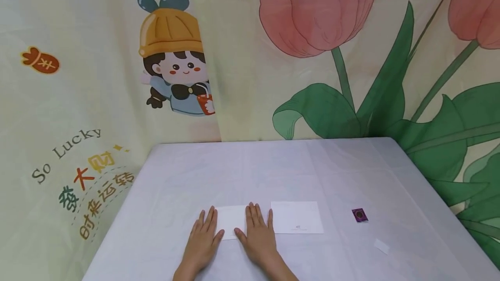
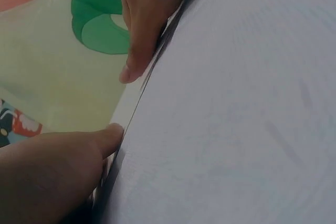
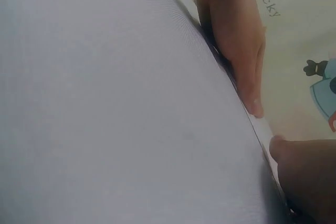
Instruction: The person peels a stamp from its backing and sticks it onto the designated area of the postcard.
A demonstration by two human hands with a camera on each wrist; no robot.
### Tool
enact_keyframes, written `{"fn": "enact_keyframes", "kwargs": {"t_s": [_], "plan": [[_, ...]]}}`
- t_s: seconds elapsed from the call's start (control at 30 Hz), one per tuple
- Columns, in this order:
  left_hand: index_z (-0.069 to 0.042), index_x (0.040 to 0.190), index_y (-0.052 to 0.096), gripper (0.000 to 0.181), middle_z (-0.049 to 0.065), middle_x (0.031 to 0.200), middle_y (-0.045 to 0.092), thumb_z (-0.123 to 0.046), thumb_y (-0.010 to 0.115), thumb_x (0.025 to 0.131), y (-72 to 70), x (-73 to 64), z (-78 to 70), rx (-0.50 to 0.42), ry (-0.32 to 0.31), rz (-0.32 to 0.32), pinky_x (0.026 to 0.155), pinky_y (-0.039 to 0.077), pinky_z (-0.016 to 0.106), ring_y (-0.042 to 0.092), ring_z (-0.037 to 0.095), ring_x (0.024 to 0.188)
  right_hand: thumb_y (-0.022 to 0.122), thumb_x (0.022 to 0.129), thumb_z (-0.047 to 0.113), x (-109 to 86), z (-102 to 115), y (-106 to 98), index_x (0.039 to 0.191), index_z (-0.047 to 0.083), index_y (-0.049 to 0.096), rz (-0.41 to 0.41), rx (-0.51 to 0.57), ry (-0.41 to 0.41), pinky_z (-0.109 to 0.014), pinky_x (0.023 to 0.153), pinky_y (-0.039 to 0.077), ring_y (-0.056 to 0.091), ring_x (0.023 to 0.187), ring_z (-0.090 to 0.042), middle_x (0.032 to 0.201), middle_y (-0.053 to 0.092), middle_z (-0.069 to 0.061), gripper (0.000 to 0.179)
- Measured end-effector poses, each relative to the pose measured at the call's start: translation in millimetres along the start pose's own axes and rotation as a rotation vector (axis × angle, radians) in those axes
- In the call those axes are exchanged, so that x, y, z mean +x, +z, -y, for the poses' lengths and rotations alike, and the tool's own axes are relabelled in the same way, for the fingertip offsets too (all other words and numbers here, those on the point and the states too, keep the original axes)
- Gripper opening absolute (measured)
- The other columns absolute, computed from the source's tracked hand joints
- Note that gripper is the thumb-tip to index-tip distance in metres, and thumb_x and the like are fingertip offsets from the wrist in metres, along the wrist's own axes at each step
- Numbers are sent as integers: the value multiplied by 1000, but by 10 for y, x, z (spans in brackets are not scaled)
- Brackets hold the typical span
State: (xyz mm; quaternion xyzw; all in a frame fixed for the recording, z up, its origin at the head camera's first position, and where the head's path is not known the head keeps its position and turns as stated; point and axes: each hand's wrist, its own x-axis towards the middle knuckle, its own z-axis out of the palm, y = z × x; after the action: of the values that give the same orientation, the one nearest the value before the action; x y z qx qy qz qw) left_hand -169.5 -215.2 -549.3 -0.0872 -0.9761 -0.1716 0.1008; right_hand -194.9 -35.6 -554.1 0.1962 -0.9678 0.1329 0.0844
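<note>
A white card [image 1: 232, 220] lies flat on the table, partly covered by both hands. On its left edge rests my left hand [image 1: 201, 238], palm down with the fingers straight. My right hand [image 1: 259, 236] lies likewise on the card's right side, its thumb pointing in toward the left one. Both thumbs touch near the card's front edge. Just right of the right hand is a second white card [image 1: 297, 217] with a small printed mark near its lower edge. In the left wrist view, the left thumb [image 2: 111, 138] presses at the card's edge.
Further right on the white-covered table [image 1: 242, 172] lies a small purple square packet [image 1: 360, 215] with a round dark design. Nearer the front is a small white paper piece [image 1: 381, 246]. A printed curtain [image 1: 242, 55] with tulips and a cartoon figure hangs behind.
</note>
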Motion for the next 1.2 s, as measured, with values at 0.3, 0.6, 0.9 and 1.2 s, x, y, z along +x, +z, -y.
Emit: {"fn": "enact_keyframes", "kwargs": {"t_s": [0.3, 0.6, 0.9, 1.2], "plan": [[6, 139, 30, 59, 18, 147, 25, -31, 47, 96, -1, 13, 26, -10, 7, -5, 105, 14, 54, 16, 42, 134, 36, 94, 54, 35, -19, 43, 141, 1, 31, -15, -30, 4, -59, 104, 7, 19, 137, -27, 149, 25, -13, 72], [6, 138, 33, 59, 19, 146, 27, -30, 51, 94, 14, 5, 33, -44, 17, -27, 103, 16, 56, 19, 42, 133, 53, 90, 44, -3, -95, -45, 141, -3, 30, -79, 140, -2, -59, 103, 11, 21, 136, -31, 147, 26, -17, 72], [5, 139, 31, 60, 17, 148, 25, -32, 49, 95, 6, -6, 29, -42, -12, -12, 105, 14, 55, 16, 41, 135, 53, 89, 47, -169, -77, -141, 136, 0, 42, -85, 35, 35, -61, 103, 10, 26, 134, -30, 143, 36, -14, 67], [5, 139, 31, 61, 17, 148, 25, -33, 49, 95, 24, 0, 34, -26, -24, -6, 105, 13, 54, 15, 40, 135, 47, 91, 48, -222, -75, -125, 133, 1, 45, -51, 6, 29, -62, 102, 9, 28, 133, -29, 141, 38, -14, 64]]}}
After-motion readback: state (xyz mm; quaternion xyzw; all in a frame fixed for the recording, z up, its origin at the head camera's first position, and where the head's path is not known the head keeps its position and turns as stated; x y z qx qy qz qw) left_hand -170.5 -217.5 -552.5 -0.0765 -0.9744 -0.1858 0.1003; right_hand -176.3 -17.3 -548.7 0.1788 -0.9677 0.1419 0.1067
